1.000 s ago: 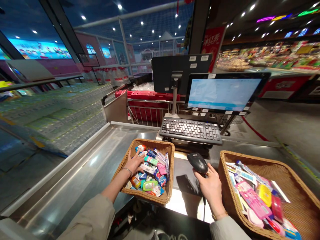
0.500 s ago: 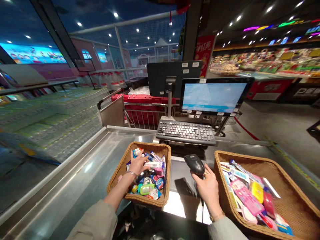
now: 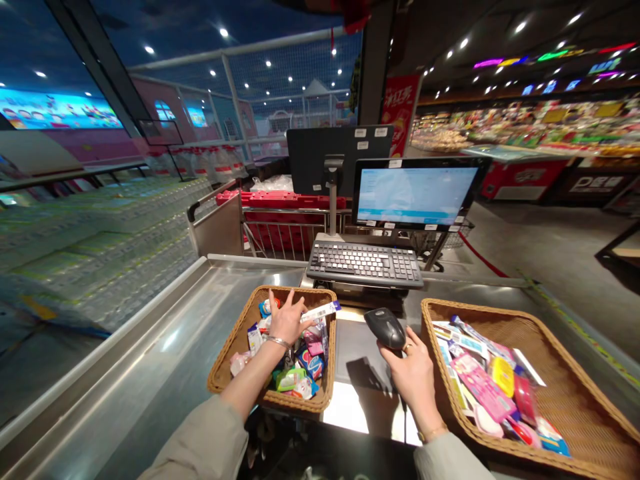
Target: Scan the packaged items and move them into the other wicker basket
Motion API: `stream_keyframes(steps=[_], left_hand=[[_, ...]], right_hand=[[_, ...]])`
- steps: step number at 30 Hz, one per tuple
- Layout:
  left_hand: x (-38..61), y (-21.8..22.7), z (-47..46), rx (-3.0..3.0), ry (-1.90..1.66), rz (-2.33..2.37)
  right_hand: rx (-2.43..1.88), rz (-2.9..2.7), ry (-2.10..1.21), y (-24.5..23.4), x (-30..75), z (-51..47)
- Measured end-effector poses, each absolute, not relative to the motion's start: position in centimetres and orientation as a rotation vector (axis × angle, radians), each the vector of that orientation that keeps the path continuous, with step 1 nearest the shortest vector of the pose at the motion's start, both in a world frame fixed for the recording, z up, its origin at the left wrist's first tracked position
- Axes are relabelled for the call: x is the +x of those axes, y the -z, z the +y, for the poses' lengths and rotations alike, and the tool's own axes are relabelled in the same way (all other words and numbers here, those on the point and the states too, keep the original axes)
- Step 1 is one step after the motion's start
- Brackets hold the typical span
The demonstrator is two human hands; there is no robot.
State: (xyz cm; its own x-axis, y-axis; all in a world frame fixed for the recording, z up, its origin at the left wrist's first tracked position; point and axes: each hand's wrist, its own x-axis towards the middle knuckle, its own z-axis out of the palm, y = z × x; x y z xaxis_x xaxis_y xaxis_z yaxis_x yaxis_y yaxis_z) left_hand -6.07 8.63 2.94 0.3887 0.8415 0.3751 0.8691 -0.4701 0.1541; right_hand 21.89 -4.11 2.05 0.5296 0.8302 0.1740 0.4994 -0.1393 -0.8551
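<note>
My left hand (image 3: 286, 325) is over the left wicker basket (image 3: 327, 392), with a slim white box (image 3: 321, 311) pinched at its thumb side, other fingers spread. The box has a blue end and a barcode, and its tip sticks out over the basket's right rim. Small packets and a green-capped item (image 3: 290, 380) lie jumbled below the hand. Between the two baskets, my right hand (image 3: 414, 377) grips a black handheld barcode scanner (image 3: 385, 328), whose head points up and left.
The right wicker basket (image 3: 590, 393) holds several slim packs, a pink pack (image 3: 483, 387) and a yellow item (image 3: 501, 377). Behind the metal counter (image 3: 165, 353) stand a keyboard (image 3: 365, 262) and a lit monitor (image 3: 415, 193). The scanner's cord hangs down at its handle.
My left hand has lifted the slim white box out of the pile, tilting its blue end up to the right. My right hand stays nearly in place with the scanner. The view has shifted slightly.
</note>
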Motion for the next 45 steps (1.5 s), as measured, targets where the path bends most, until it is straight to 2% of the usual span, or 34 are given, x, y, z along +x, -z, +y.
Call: stream_keyframes(steps=[6, 15, 45], left_hand=[[-3.7, -4.4, 8.2, -2.544, 0.642, -1.505], [-1.8, -4.0, 8.0, -2.497, 0.684, -1.36], [0.2, -3.9, 8.1, -2.53, 0.637, -1.357]], right_hand=[[-1.798, -1.171, -0.375, -1.8, 21.6, -4.1], [-1.73, -1.361, -0.29, -2.7, 20.5, -4.1], [-1.721, -1.453, -0.428, -4.2, 20.0, -4.2]])
